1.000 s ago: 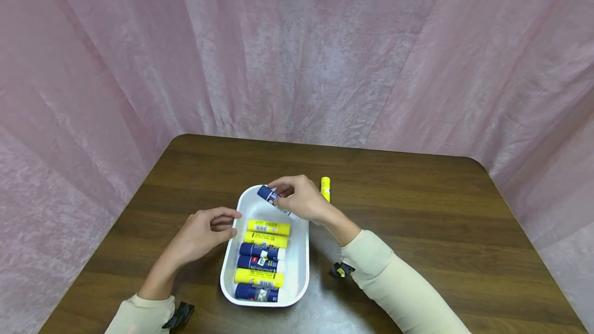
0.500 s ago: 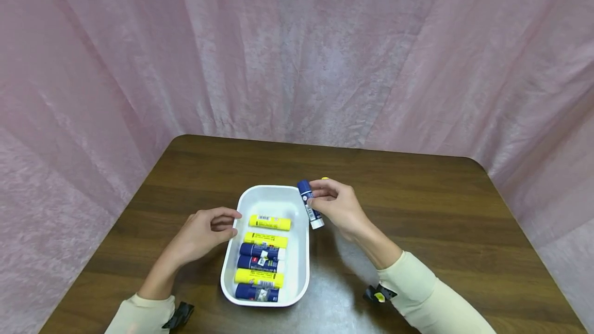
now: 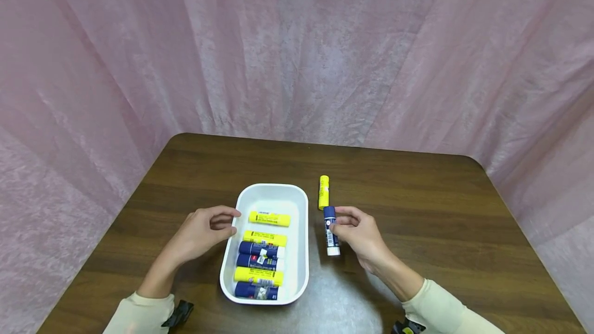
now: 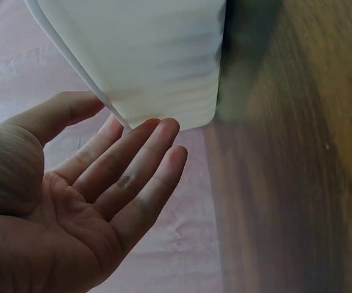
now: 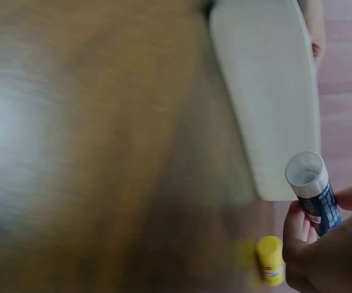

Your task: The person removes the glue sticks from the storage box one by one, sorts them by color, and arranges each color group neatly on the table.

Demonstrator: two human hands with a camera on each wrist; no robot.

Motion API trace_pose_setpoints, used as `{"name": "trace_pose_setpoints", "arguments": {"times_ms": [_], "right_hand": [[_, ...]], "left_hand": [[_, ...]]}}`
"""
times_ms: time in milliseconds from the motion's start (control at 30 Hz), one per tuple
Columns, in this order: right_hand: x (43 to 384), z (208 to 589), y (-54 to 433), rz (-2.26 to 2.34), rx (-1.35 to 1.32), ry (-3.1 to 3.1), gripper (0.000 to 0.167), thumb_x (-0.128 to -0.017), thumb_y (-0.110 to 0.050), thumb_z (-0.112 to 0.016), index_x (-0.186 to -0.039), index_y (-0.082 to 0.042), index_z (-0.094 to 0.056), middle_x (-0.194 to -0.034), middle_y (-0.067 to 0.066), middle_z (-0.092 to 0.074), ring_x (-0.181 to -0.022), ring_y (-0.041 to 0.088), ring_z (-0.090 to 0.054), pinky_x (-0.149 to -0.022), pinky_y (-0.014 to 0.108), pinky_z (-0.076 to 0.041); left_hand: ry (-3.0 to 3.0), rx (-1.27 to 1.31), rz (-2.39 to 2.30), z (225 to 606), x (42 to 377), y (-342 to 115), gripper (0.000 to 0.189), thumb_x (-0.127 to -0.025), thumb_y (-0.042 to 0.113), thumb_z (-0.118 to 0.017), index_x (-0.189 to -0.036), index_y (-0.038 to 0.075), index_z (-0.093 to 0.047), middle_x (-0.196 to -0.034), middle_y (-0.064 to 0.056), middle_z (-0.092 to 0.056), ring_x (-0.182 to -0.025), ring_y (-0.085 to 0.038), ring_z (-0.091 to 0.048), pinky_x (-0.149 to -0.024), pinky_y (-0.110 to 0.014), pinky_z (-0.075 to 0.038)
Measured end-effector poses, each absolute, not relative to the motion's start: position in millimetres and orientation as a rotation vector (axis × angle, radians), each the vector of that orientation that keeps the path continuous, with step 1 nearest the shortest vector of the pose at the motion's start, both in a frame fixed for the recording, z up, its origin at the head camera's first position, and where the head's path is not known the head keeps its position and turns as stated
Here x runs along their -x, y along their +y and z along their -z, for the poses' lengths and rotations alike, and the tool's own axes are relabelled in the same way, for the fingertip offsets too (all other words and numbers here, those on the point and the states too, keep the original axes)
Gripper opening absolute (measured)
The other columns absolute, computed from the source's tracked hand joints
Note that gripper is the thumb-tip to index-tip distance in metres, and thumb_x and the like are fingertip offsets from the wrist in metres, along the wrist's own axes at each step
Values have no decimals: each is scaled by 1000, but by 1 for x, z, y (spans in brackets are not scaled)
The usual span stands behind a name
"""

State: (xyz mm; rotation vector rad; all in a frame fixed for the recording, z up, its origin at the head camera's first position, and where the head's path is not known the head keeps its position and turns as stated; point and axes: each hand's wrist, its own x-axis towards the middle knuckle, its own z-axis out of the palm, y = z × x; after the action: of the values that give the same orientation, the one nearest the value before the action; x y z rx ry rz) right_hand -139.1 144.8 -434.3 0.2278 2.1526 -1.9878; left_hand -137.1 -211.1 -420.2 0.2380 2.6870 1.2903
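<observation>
My right hand [image 3: 364,236] pinches a blue glue stick [image 3: 331,231] with a white base, just right of the white tray [image 3: 303,272]. In the right wrist view, the white end of this glue stick [image 5: 310,177] points toward the camera. My left hand [image 3: 199,236] touches the tray's left rim with loosely extended fingers; in the left wrist view its fingertips [image 4: 172,155] lie against the tray wall [image 4: 157,67]. Inside the tray lie several glue sticks crosswise, including a yellow one [image 3: 269,219] at the far end and a blue one [image 3: 256,291] at the near end.
A yellow glue stick [image 3: 324,192] lies on the wooden table [image 3: 417,210] beyond the held blue one, right of the tray. A pink curtain [image 3: 297,55] hangs behind the table's far edge.
My right hand has carried the blue glue stick out over the tray's right rim and toward me, turning it lengthwise. The far yellow stick in the tray has rolled away slightly. My left hand stays put.
</observation>
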Motion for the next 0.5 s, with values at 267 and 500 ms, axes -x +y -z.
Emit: {"name": "trace_pose_setpoints", "arguments": {"times_ms": [267, 500], "right_hand": [[127, 455, 143, 1981, -314, 2172, 43, -83, 6, -71, -126, 5, -64, -90, 9, -67, -77, 14, -63, -66, 22, -58], [126, 460, 141, 1881, -253, 2238, 44, -81, 3, -76, -123, 7, -65, -89, 12, -67, -75, 14, -62, -63, 21, -55]], "left_hand": [[2681, -238, -1294, 419, 136, -211, 33, -93, 15, -77, -124, 7, -72, -124, -15, -75, -112, -29, -75, -92, -42, -63], [2685, -225, -1286, 418, 136, -211, 32, -92, 14, -77, -124, 7, -72, -124, -16, -75, -111, -29, -75, -92, -43, -63]]}}
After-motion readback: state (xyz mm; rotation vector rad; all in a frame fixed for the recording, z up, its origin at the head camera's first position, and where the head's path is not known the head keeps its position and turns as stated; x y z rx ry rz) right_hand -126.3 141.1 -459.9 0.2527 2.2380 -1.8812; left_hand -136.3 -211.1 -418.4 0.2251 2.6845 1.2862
